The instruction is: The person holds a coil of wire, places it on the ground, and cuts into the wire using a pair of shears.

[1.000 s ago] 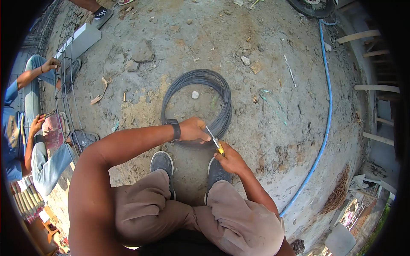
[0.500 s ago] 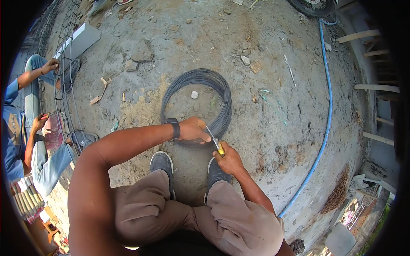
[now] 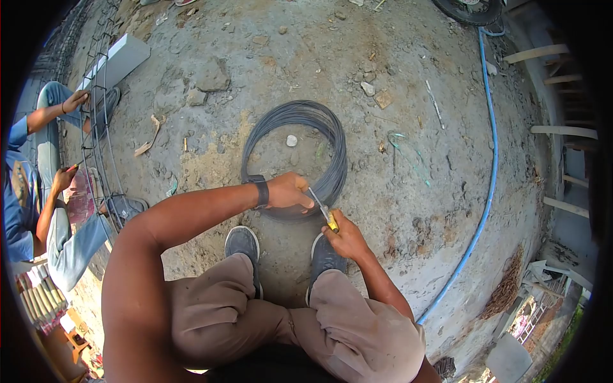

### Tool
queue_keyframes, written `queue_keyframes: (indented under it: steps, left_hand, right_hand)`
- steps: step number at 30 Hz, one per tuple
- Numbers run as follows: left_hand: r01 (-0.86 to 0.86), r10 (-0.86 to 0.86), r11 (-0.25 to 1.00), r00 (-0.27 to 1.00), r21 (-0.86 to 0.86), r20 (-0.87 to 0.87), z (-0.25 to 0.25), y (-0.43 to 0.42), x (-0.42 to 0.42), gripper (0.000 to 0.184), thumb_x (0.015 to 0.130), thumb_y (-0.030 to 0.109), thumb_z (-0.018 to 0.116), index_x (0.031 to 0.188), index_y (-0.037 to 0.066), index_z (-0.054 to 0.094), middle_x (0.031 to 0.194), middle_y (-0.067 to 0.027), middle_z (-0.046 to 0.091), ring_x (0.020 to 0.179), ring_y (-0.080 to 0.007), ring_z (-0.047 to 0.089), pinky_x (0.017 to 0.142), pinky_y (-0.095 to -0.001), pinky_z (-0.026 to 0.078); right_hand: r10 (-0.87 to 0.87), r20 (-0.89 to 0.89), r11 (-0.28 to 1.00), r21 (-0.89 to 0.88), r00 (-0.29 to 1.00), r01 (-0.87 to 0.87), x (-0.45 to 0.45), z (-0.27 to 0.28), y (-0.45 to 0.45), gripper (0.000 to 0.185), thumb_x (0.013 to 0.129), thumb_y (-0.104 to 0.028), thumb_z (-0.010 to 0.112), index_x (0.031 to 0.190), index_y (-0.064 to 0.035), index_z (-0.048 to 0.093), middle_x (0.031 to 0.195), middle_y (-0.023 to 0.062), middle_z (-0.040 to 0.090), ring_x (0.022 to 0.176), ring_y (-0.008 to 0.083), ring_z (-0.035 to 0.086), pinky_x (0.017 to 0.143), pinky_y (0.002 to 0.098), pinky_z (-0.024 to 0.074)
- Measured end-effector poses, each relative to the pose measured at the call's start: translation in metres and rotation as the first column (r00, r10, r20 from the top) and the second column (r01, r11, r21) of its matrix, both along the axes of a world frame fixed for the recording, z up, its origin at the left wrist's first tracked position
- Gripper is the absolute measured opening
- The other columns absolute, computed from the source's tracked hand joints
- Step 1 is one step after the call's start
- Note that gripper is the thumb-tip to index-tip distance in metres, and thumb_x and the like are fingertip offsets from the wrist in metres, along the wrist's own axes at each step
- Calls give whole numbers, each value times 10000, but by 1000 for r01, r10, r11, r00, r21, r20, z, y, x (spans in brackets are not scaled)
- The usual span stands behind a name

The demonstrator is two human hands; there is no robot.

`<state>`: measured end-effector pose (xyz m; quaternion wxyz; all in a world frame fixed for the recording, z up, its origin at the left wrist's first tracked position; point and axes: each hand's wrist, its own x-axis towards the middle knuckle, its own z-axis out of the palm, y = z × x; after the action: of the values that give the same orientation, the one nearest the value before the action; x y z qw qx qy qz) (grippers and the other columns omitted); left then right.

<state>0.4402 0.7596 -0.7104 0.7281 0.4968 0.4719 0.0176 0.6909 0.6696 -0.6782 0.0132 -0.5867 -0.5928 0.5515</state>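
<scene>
A large coil of thin dark wire (image 3: pixel 336 137) lies on the ground in front of my shoes. My right hand (image 3: pixel 347 236) is closed around the yellow handle of a screwdriver-like tool (image 3: pixel 332 221), whose thin metal shaft points up and left. Over the near side of the coil, my left hand (image 3: pixel 290 192) has its fingers curled close to the shaft's tip. Whatever those fingers grip is too small or too hidden to make out. A dark watch band (image 3: pixel 260 192) circles my left wrist.
At the left, a seated co-worker (image 3: pixel 38 185) handles a rebar cage (image 3: pixel 96 127) and holds a small red tool. A white block (image 3: pixel 121 60) lies behind it. Down the right side runs a blue hose (image 3: pixel 492 140). Broken stones (image 3: pixel 212 76) and a wheel (image 3: pixel 469 9) are farther off.
Both my hands stay nearly in place; the tool's handle has shifted very slightly down and right. The co-worker's lower hand has moved a little upward.
</scene>
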Motion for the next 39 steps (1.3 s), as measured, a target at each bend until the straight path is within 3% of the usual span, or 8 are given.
queue_keyframes:
  steps: [11, 13, 19, 25, 28, 32, 34, 39]
  left_hand:
    - [-24, 24, 1000, 1000, -4, -8, -14, -5, 5, 200, 832, 204, 856, 829, 54, 722, 770, 3, 678, 729, -100, 575, 654, -299, 453]
    - [-33, 33, 999, 999, 10, 1, -9, -3, 5, 234, 795, 217, 866, 827, 38, 718, 740, -19, 656, 696, -119, 565, 622, -318, 438]
    - [45, -33, 993, 993, 108, -109, 7, 3, 7, 227, 863, 202, 844, 937, 24, 725, 837, -26, 686, 792, -109, 581, 716, -296, 474]
    - [40, -38, 992, 999, 119, -16, 1, 4, 4, 243, 876, 211, 839, 976, 19, 727, 869, -19, 693, 801, -106, 582, 725, -297, 478]
    - [-48, 51, 998, 994, -34, 97, 2, 3, 0, 219, 885, 207, 832, 950, 26, 729, 830, 1, 686, 773, -92, 572, 707, -288, 471]
    - [-8, 7, 1000, 999, 29, 51, 10, 6, -2, 178, 894, 190, 819, 903, 36, 729, 775, 10, 679, 735, -81, 569, 666, -283, 462]
    - [26, -24, 994, 1000, 104, -21, 10, 6, -1, 171, 890, 183, 818, 883, 39, 727, 764, 6, 681, 724, -84, 572, 647, -286, 458]
    - [-9, 10, 999, 1000, 42, -26, 13, 6, 2, 194, 871, 180, 830, 879, 17, 724, 802, -24, 729, 734, -89, 597, 645, -288, 464]
  right_hand:
    - [91, 15, 994, -55, 996, -90, -2, 11, 10, 398, 978, -299, 618, 1225, 5, 548, 1150, 282, 636, 1097, 460, 622, 929, 504, 481]
    - [82, 28, 995, -51, 996, -80, -2, 5, 9, 384, 974, -286, 622, 1220, 0, 550, 1128, 283, 650, 1081, 463, 633, 917, 509, 487]
    - [15, 68, 1000, -7, 998, -14, -4, 3, 10, 346, 942, -233, 658, 1179, -7, 546, 1014, 286, 682, 982, 479, 666, 850, 536, 506]
    - [26, 73, 1000, 12, 997, -27, -2, 2, 13, 362, 927, -227, 670, 1185, -11, 538, 1014, 295, 687, 981, 489, 666, 840, 545, 506]
    - [60, 64, 998, 19, 996, -61, 4, -2, 12, 394, 926, -245, 667, 1214, -13, 532, 1025, 294, 690, 997, 491, 663, 854, 544, 502]
    - [106, 22, 994, -18, 994, -105, 6, 4, 17, 442, 919, -259, 647, 1266, -18, 516, 1112, 302, 672, 1058, 490, 647, 889, 539, 494]
    - [118, -45, 993, 8, 992, -118, 8, -11, 14, 394, 929, -239, 643, 1234, -28, 509, 1052, 260, 658, 995, 448, 641, 858, 507, 488]
    - [195, -11, 977, 94, 981, -193, 8, -21, 18, 369, 924, -221, 632, 1215, -35, 501, 1063, 251, 635, 991, 441, 629, 859, 501, 485]
